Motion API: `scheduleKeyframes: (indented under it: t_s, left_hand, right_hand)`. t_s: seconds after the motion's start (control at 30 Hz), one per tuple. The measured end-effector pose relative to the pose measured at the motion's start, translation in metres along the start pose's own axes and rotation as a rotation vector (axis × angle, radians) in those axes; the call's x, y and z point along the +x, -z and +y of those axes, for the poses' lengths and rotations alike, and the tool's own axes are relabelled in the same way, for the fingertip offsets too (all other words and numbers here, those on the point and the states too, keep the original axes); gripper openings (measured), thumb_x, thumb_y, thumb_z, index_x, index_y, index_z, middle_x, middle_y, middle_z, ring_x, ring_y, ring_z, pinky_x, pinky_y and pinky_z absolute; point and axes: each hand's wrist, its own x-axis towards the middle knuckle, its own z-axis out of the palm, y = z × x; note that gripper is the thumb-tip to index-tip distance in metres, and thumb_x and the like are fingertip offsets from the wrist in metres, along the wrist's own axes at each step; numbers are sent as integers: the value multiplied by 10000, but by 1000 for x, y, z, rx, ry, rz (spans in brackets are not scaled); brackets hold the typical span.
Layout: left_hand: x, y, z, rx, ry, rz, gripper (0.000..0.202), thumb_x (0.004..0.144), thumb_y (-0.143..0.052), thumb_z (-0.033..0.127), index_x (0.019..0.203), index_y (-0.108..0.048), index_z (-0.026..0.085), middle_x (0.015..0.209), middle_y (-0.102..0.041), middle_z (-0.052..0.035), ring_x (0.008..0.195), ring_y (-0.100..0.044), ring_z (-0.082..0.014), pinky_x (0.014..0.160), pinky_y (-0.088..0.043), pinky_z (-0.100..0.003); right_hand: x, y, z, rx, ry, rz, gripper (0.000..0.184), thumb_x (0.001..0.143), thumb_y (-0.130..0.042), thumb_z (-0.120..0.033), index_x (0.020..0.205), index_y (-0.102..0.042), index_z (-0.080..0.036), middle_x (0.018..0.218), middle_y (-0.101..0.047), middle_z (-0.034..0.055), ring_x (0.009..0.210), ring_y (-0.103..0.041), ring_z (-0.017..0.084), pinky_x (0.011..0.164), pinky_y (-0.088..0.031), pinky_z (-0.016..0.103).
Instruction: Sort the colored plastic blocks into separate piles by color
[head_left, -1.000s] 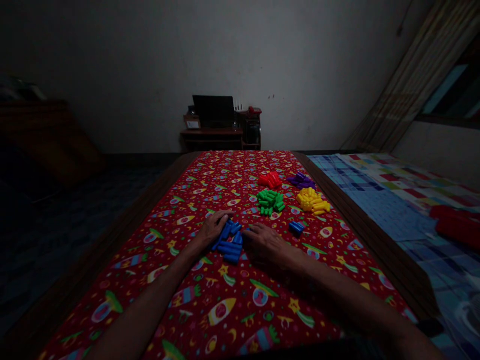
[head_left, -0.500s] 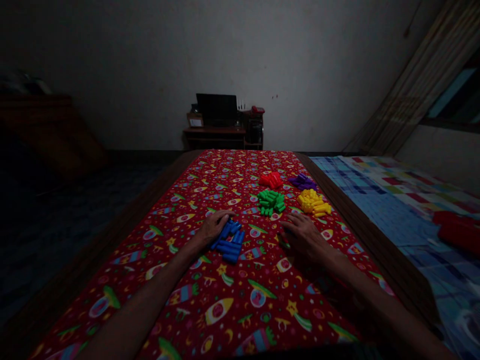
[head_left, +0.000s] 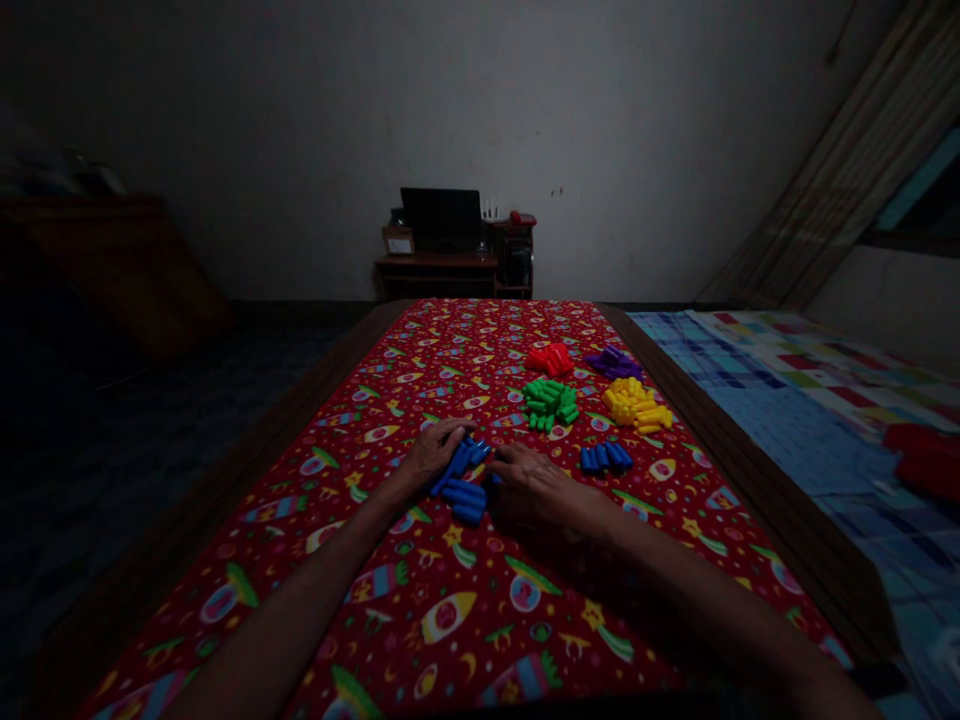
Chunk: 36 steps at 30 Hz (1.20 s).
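A loose pile of small blue plastic cylinders (head_left: pixel 466 495) lies in the middle of the patterned red cloth. Along its far left edge rests my left hand (head_left: pixel 435 447), fingers loosely extended and touching the pieces. My right hand (head_left: pixel 525 480) is at the pile's right side, palm down, its fingers curled onto a blue cylinder (head_left: pixel 495 479) that shows partly beneath them. Farther right, a short row of several blue cylinders (head_left: pixel 606 458) lies by itself. The undersides of both hands are hidden, and the light is dim.
Beyond my hands are piles of green (head_left: pixel 550 404), yellow (head_left: pixel 636 404), red (head_left: pixel 549 359) and purple pieces (head_left: pixel 613 363). The red cloth (head_left: pixel 450 610) covers a long brown-edged table. A desk with a dark monitor (head_left: pixel 441 219) stands against the far wall.
My right hand has moved left, from near the yellow pile to the blue pile. The separate row of blue cylinders now shows where that hand was. My left hand stays by the pile.
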Motion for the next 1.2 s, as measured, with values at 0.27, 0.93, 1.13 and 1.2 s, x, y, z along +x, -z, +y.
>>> scheduleKeyframes:
  t_s: [0.27,0.93,1.13,1.2]
  left_hand:
    - [2,-1,-3,8,-20,7,480,901,-358,501,1008,-698,180,1086,-722,-93,1037,-653,-245,947,-501,-386]
    - [1,-1,-8,16,-11,-8,407,899,-377,403,1014,-699,183,1078,-724,-84,1029,-655,-238,953,-503,-389]
    - [1,-1,-10,-66,27,18,406,872,-382,316,1145,-639,161,1157,-690,-99,1052,-650,-228,954,-507,-389]
    - [1,-1,-11,-93,31,28,422,865,-378,280,1199,-603,153,1180,-678,-102,1065,-646,-219,951,-509,-383]
  right_hand:
    - [-60,41,52,-214,-224,-35,247,850,-528,-160,1059,-656,-195,1139,-617,125,1062,-558,250,933,-450,434]
    - [12,129,-84,526,299,76,220,920,-484,-213,1065,-648,-238,743,-692,9,664,-648,112,694,-526,229]
    - [35,12,-13,99,-33,60,369,900,-510,-180,1268,-533,-170,1277,-559,179,1172,-534,264,950,-468,423]
    - [33,-15,6,26,-46,27,391,905,-496,-167,1296,-504,-154,1285,-539,191,1214,-497,275,988,-444,446]
